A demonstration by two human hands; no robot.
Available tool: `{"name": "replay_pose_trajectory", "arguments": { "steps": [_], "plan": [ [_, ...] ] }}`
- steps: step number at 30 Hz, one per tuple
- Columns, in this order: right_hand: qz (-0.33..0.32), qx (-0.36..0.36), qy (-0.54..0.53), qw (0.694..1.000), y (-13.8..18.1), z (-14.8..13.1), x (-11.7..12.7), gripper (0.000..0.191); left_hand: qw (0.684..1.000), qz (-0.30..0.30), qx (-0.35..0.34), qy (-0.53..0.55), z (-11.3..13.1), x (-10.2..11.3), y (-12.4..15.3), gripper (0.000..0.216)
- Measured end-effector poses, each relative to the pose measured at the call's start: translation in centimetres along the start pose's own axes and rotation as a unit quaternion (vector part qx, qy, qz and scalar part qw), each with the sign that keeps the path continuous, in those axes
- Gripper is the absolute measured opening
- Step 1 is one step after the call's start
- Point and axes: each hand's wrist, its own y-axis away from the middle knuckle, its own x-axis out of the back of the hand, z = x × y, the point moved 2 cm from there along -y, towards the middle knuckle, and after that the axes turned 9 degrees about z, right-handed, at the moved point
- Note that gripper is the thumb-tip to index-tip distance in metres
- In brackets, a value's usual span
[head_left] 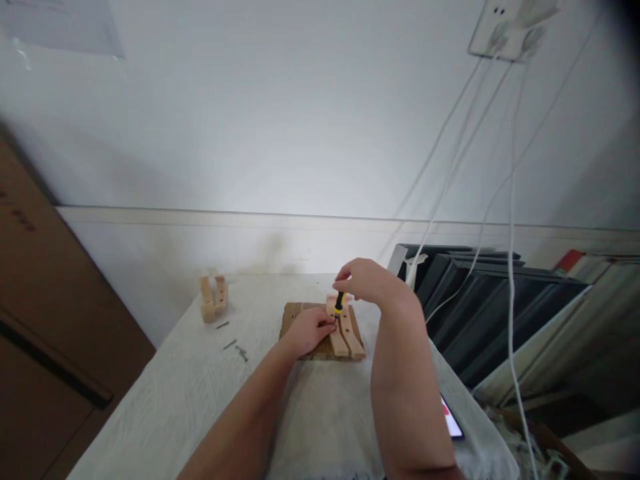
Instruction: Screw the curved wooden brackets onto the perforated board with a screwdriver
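Note:
My right hand (pixel 361 279) is closed on the top of a yellow-and-black screwdriver (pixel 340 303), which points down at a pale wooden piece. Beside the tool's tip, my left hand (pixel 311 330) has its fingertips pressed together against the wood; whatever they pinch is too small to make out. Two curved wooden pieces (pixel 353 333) with dark holes lie side by side on a sheet of brown cardboard (pixel 291 313). Their upper ends are partly hidden by my right hand and the screwdriver.
Another wooden assembly (pixel 214 300) stands at the table's left. Several screws (pixel 229 344) lie near it on the white cloth (pixel 200 400). A phone (pixel 451 420) is by my right forearm. Dark panels (pixel 480 300) lean at the right, with white cables (pixel 512 267) hanging from a wall socket (pixel 505 30).

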Motion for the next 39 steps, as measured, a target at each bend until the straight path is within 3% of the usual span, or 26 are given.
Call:
{"name": "replay_pose_trajectory", "arguments": {
  "steps": [3,6,12,21,25,30,36,39],
  "plan": [
    [-0.042,-0.004,-0.017,0.999,0.0,0.7,0.3,0.035,1.0,-0.004,0.013,-0.01,0.0,0.0,0.0,0.021],
    [-0.058,-0.008,0.025,0.998,0.2,0.8,0.8,0.026,1.0,-0.004,0.014,-0.012,0.0,-0.1,-0.1,0.021],
    [-0.012,-0.003,0.132,0.991,-0.6,0.4,0.4,0.032,1.0,0.004,0.009,0.007,0.0,-0.2,0.0,0.019],
    [-0.035,0.079,0.053,0.995,-0.4,-0.1,-0.2,0.037,1.0,0.008,0.018,0.015,0.0,-0.2,-0.1,0.018],
    [-0.026,0.048,0.073,0.996,-0.4,-0.2,0.2,0.024,1.0,0.006,0.023,0.011,0.1,-0.2,-0.2,0.019],
    [0.0,0.024,0.123,0.992,-0.9,-0.3,-0.1,0.03,1.0,0.009,0.019,0.022,-0.1,-0.3,-0.2,0.018],
    [-0.037,0.057,0.123,0.99,-0.5,-0.4,0.0,0.035,1.0,0.001,0.012,0.005,0.0,-0.2,-0.2,0.018],
    [-0.023,0.024,0.135,0.99,-0.5,-0.3,-0.1,0.038,1.0,0.001,0.012,0.009,0.0,-0.2,-0.2,0.017]
  ]
}}
